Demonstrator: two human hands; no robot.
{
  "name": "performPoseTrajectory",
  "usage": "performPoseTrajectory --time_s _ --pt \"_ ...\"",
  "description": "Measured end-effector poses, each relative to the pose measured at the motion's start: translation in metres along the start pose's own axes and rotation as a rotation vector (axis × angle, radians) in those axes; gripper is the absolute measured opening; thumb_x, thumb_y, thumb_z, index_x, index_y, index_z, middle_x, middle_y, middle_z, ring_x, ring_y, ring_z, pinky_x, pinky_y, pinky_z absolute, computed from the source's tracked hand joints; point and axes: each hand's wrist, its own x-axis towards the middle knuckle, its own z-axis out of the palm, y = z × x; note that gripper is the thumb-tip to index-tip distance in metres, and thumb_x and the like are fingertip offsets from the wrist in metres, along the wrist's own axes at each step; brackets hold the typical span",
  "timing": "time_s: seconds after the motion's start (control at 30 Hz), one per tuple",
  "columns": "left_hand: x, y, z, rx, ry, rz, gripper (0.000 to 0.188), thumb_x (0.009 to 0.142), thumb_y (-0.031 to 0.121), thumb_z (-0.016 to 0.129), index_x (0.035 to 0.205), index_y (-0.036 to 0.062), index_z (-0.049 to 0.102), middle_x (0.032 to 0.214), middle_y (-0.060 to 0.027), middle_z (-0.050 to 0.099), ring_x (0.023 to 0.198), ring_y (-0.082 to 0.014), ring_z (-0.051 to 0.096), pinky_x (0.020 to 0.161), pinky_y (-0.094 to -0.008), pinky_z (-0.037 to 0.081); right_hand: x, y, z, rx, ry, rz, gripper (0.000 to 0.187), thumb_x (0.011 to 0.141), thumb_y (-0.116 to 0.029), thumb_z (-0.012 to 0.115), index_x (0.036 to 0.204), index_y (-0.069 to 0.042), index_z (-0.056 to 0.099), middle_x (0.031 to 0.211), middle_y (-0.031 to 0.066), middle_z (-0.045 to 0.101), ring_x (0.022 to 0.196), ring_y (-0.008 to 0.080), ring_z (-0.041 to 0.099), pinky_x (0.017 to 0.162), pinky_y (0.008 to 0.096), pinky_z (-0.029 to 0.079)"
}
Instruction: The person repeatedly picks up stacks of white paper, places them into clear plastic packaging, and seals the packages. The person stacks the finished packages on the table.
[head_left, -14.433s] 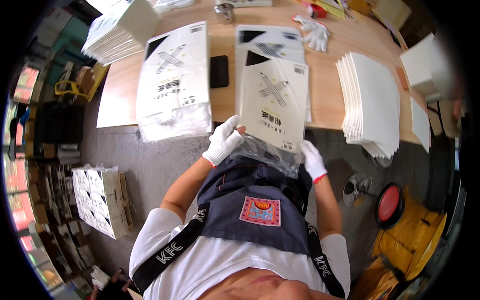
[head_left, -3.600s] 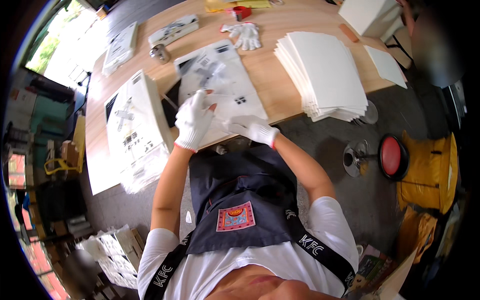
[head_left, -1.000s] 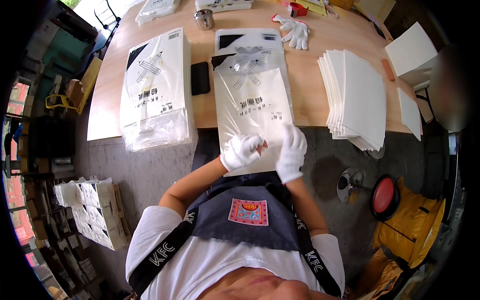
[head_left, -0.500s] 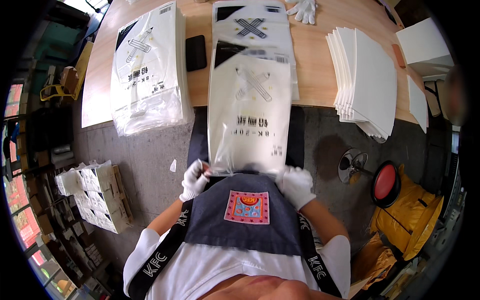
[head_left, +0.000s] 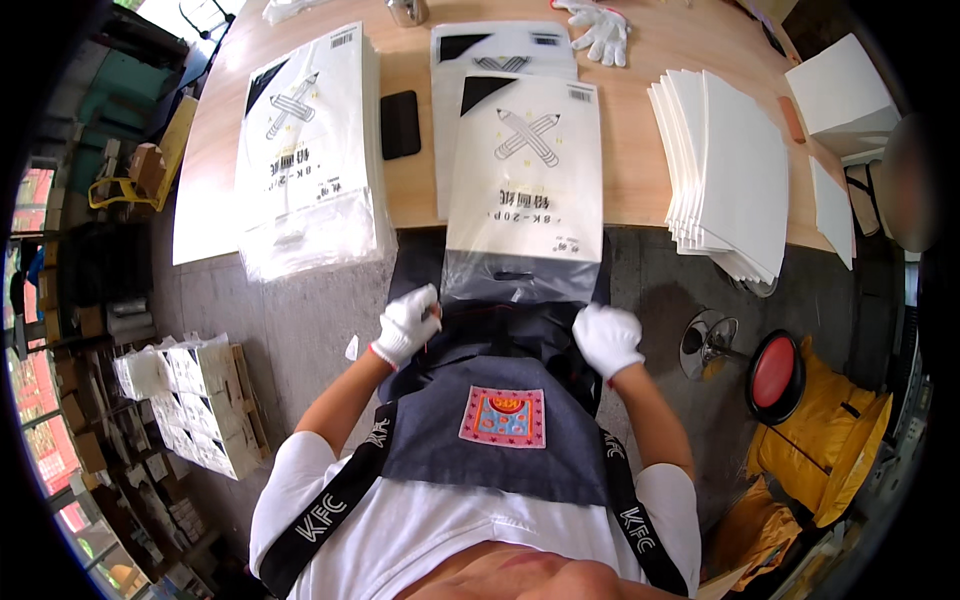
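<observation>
The left hand (head_left: 407, 327) and right hand (head_left: 608, 338) were at the filled bag's (head_left: 525, 180) near corners, their grip impossible to tell. It jutted past the table (head_left: 632, 150) edge, partly hiding a second bag (head_left: 550, 58); beyond, a metal tin (head_left: 407, 11) was cut off.

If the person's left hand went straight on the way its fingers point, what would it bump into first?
The left hand would probably meet the bag's clear plastic end, though depth is unclear from this view.
</observation>
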Motion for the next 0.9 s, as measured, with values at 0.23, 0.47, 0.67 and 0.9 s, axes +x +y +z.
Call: performPoseTrajectory --time_s 0.23,0.47,0.67,0.9 --pt "0.035 -0.044 0.033 -0.766 0.385 -0.472 0.028 0.094 0.027 0.063 0.105 0.0026 0.058 0.095 -0.0075 0.063 0.086 -0.0143 0.059 0.071 -0.0287 0.051 0.023 0.029 0.002 0.512 0.291 0.172 0.031 0.097 -0.038 0.045 0.096 -0.016 0.067 0.082 0.0150 0.069 0.077 0.0380 0.065 0.070 0.0498 0.049" --pt "0.077 0.057 -0.043 -0.412 0.197 0.013 0.012 0.093 0.014 0.061 0.092 0.0022 0.058 0.078 -0.0058 0.062 0.069 -0.0181 0.060 0.065 -0.0288 0.048 0.112 -0.010 0.068 1.892 -0.366 0.344 0.032 0.099 -0.024 0.056 0.123 -0.003 0.058 0.097 0.0079 0.068 0.079 0.0153 0.065 0.062 0.0264 0.053" --pt "0.031 0.075 -0.157 -0.343 0.775 0.172 0.018 0.088 -0.002 0.053 0.074 0.0088 0.051 0.073 -0.0024 0.055 0.063 -0.0161 0.049 0.056 -0.0287 0.041 0.173 -0.155 -0.003 2.058 -0.504 -0.154 0.041 0.097 -0.026 0.059 0.127 0.002 0.056 0.113 0.0086 0.066 0.085 0.0124 0.065 0.067 0.0254 0.055" --pt "0.006 -0.072 -0.258 -0.425 1.004 -0.174 0.013 0.094 0.003 0.046 0.089 0.0048 0.058 0.075 0.0010 0.054 0.059 -0.0047 0.045 0.053 -0.0218 0.038 0.247 -0.257 -0.086 1.487 -0.325 -0.333 0.045 0.087 -0.047 0.066 0.087 -0.002 0.063 0.070 0.0036 0.060 0.058 0.0123 0.051 0.054 0.0338 0.042"
